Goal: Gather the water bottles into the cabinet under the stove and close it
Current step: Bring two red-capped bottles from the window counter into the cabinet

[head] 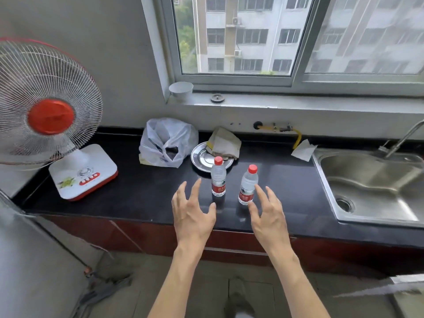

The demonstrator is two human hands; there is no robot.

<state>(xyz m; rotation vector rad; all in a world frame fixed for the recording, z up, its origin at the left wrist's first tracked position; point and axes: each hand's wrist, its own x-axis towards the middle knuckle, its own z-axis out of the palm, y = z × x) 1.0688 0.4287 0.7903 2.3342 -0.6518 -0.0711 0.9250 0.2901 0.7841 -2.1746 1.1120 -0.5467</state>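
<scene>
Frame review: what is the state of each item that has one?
Left bottle: upright, capped, on countertop.
Right bottle: upright, capped, ungripped.
Left hand: open, holding nothing.
Right hand: open, holding nothing.
Cabinet doors: look closed.
Sink: empty.

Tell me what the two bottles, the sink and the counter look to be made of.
Left bottle and right bottle: likely thin clear plastic, given the see-through walls; red caps, glossy red labels. Sink: brushed stainless steel by the look, grey with soft streaked reflections. Counter: black and polished, mirroring the bottles; stone or a stone-look slab, I cannot tell which.
</scene>
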